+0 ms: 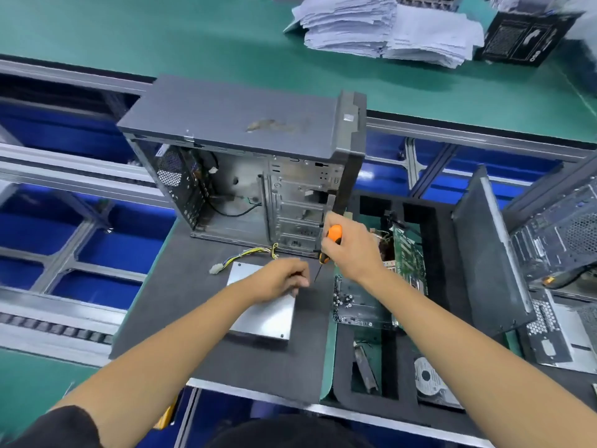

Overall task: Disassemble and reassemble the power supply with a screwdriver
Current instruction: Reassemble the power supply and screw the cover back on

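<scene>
I see right hand (350,250) gripping orange screwdriver (330,243), tip down | left hand (280,279) fingers curled, resting on power supply (268,315), grip unclear | open computer case (245,163) behind

Black short sleeve (61,425) (left arm), forearms bare.

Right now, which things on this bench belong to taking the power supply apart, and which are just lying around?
In the job:
- power supply, under the left hand
- screwdriver, gripped by the right hand
- its wire bundle

Lying about:
- open computer case
- circuit boards in the foam tray
- hard drive
- paper stacks
</scene>
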